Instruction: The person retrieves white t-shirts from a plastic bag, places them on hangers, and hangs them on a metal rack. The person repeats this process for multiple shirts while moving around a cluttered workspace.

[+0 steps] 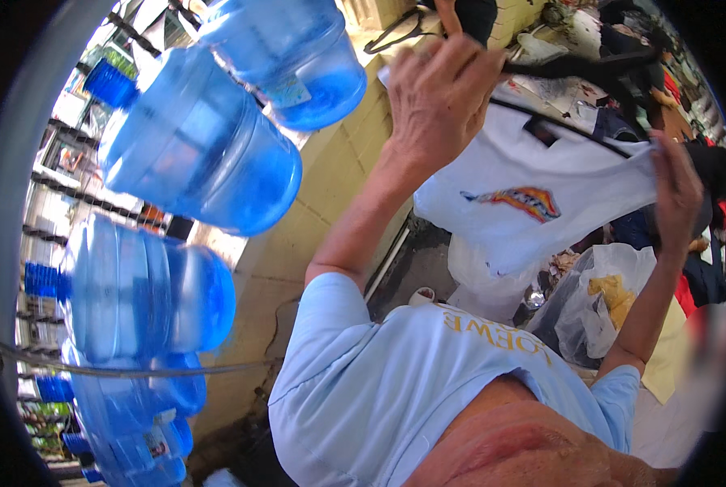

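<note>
A white T-shirt (493, 162) with a multicoloured print hangs stretched out in front of me. A thin black bar, looking like part of a clothes hanger (578, 126), runs across its neck opening. My left hand (444, 97) is raised with fingers closed at one shoulder of the shirt, beside a blurred black shape. My right hand (676, 187) is closed on the opposite shoulder edge, its fingertips partly hidden. Both arms are lifted, in light blue sleeves.
Large blue water bottles (209, 138) lie along a tiled ledge (306, 211) at left, by metal bars. Below the shirt is a clear plastic bag (590, 325) with something yellow inside. Other people (708, 178) and heaped clothes are at far right; another person's arm (448, 15) shows at top.
</note>
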### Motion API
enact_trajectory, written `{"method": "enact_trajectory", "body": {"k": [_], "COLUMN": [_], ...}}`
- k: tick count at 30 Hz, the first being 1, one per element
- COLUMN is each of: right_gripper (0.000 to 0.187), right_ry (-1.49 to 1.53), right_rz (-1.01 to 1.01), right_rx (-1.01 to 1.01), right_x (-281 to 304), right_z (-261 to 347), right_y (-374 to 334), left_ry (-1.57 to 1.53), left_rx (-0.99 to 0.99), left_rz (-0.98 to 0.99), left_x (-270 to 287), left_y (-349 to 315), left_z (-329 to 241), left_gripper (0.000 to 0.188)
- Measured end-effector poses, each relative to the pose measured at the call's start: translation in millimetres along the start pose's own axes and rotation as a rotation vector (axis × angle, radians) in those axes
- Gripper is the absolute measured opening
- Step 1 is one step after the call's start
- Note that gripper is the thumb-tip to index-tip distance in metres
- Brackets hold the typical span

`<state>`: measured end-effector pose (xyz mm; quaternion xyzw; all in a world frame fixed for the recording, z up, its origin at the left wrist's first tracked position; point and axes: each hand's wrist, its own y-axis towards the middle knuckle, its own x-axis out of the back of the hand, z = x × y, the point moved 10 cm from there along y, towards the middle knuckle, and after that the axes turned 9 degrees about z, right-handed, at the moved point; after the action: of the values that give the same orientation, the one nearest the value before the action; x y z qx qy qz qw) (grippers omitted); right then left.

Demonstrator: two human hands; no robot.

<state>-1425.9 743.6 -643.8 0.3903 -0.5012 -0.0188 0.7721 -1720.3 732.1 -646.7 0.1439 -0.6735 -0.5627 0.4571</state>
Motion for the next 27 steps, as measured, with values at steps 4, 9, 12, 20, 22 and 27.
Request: {"method": "enact_trajectory", "body": {"k": [4, 9, 12, 20, 22, 27], "right_gripper": [0.021, 0.012, 0.014, 0.019, 0.021, 0.051], "right_ry": [0.003, 0.280, 0.424, 0.682, 0.699, 1.259], "right_rz": [-0.225, 0.118, 0.220, 0.464, 0.537, 1.416], "right_rx": [0.207, 0.172, 0.226, 0.542, 0.629, 0.955], "right_x": [-8, -129, -132, -114, -120, -177], "right_z": [41, 41, 80, 222, 261, 348], "right_y": [-21, -49, -40, -34, -38, -65], "left_ry": [0.128, 0.149, 0.252, 0.498, 0.553, 0.734], "left_rx": [0.044, 0.395, 0.482, 0.598, 0.634, 0.692], "left_rz": [-0.104, 0.149, 0.142, 0.075, 0.062, 0.174], "left_x": [47, 25, 72, 205, 234, 295], "left_y": [-32, -156, -177, -194, -215, -251], "left_z": [-27, -22, -36, -110, -122, -168], "left_gripper": [0.021, 0.017, 0.016, 0.028, 0.031, 0.027]}}
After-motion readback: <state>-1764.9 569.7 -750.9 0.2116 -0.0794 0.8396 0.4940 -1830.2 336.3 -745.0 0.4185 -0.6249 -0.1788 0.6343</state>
